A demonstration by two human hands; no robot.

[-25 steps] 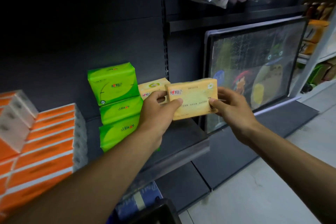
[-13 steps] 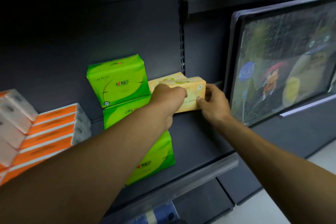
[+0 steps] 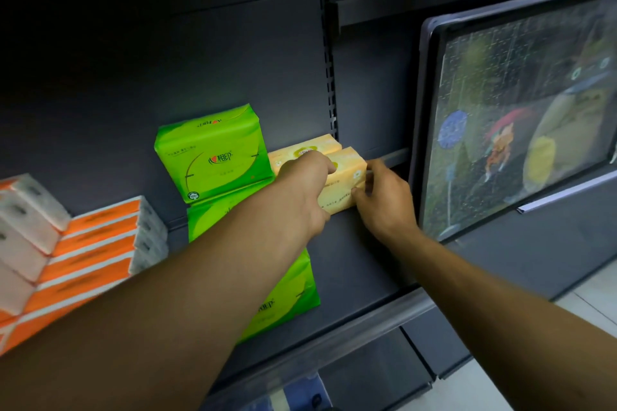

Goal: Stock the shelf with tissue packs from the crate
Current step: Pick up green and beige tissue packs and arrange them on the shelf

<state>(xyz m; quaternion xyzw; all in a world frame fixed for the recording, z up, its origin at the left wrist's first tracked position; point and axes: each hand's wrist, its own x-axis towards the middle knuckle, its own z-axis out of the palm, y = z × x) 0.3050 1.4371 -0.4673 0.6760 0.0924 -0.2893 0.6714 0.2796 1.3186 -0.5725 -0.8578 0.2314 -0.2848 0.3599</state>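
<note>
Mid-frame the yellow pack sits on the shelf, fingers of the left hand and right hand curled round its ends — best to slide it square against its twin and the green pack, then let go.

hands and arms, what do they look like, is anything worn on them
The left hand and right hand are bare, with no gloves. The left forearm and right forearm are bare too, with no sleeve in view out to the frame's edge. No watch, ring or band shows. The light is dim, so small marks might not show.
</note>
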